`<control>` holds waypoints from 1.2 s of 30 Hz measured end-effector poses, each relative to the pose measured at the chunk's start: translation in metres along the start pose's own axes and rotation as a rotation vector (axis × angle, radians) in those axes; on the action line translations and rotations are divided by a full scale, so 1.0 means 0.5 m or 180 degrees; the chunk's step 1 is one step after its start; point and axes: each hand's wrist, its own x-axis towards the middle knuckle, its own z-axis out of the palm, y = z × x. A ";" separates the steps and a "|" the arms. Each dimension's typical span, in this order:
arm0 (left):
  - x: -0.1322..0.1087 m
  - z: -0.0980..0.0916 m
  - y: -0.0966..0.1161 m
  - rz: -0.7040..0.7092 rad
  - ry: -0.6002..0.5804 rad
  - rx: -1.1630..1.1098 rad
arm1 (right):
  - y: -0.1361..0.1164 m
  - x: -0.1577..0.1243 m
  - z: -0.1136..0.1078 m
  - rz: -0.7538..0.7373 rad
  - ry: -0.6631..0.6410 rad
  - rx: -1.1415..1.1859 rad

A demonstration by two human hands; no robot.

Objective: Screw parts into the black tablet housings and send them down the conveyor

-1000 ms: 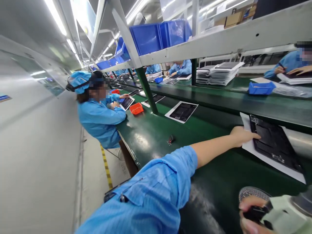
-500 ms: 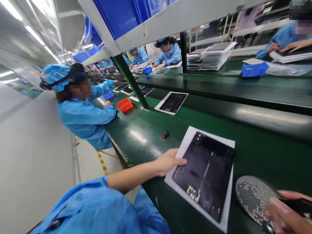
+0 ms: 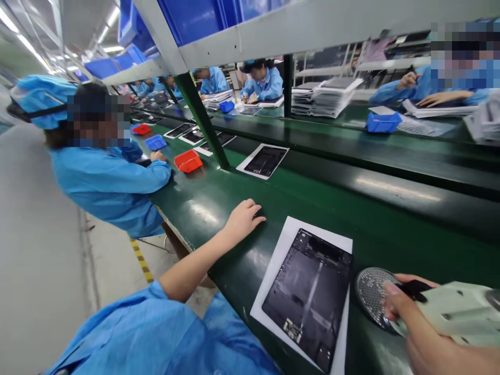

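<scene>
Black tablet housing [image 3: 307, 299] lies beside open left hand [image 3: 244, 221]; right hand [image 3: 420, 333] clenches perforated disc [image 3: 373, 294].

The scene is brightly and evenly lit, with long ceiling light strips [image 3: 29, 39] at 10 o'clock as the main source. Glare streaks mark the green conveyor belt [image 3: 195, 211] at 9 o'clock and the dark green rail [image 3: 396, 188] at 3 o'clock. Shadows are faint. Wide-angle distortion bends the steel shelf beam [image 3: 273, 36] at 12 o'clock and stretches the frame edges. The right hand [image 3: 429, 338] at 4 o'clock is slightly soft — the far workbench [image 3: 328, 112] at 2 o'clock is legible.
</scene>
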 end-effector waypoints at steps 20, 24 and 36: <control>0.027 -0.056 0.152 -0.0633 -0.0808 -0.2832 | -0.010 0.013 0.015 -0.0237 -0.0221 0.0210; 0.071 0.000 0.258 -0.0246 -0.1591 -0.3277 | -0.012 0.017 0.019 -0.0285 -0.0161 0.0214; 0.118 0.184 0.396 0.0980 -0.1108 -0.2117 | 0.024 0.028 0.012 -0.0517 -0.0155 0.0093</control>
